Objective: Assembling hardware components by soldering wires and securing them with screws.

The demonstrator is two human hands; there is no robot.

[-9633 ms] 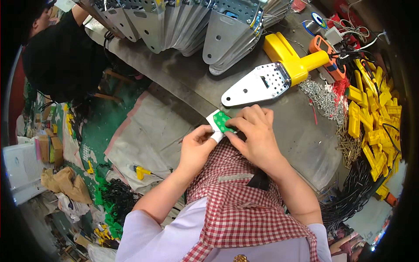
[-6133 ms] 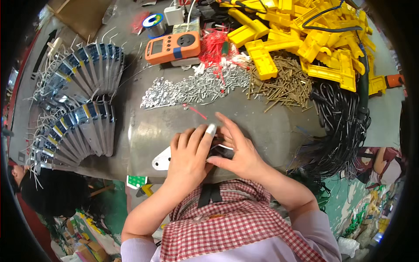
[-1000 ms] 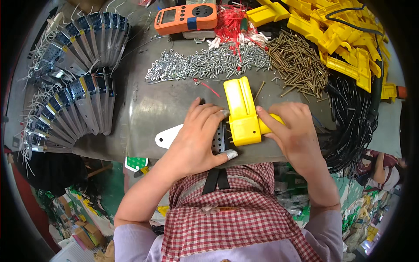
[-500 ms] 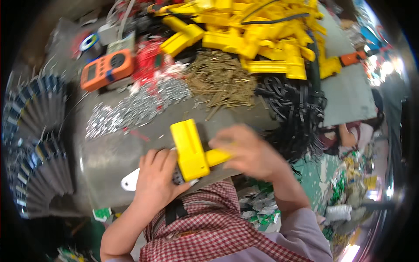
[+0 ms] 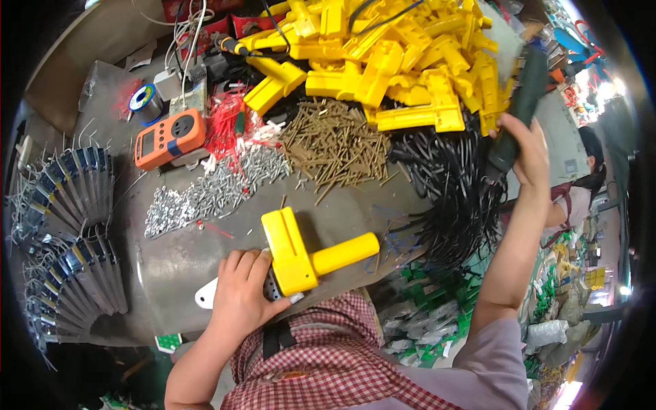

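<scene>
Near edge of grey table point(image 5: 171, 266): white plate point(image 5: 205, 295) pressed flat under left hand point(image 5: 242, 290). Yellow body point(image 5: 290, 249) set against plate's perforated end, handle pointed right; whether joined cannot be told. Green driver point(image 5: 523, 109) grasped in right hand point(image 5: 529, 154), raised near black cables point(image 5: 454, 191). Green parts point(image 5: 424, 290) strewn below table at right. Wired plates point(image 5: 82, 280) fanned in two stacks at left. Silver screws point(image 5: 253, 171) heaped mid-table, brass screws point(image 5: 335, 143) beside them. Orange meter point(image 5: 154, 143) propped behind silver screws; dial markings too small to be read. Silver wire wound on spool point(image 5: 145, 102) behind meter. Yellow shells point(image 5: 410, 61) piled at far side. Co-worker point(image 5: 567, 205) partly seen beyond cables.
</scene>
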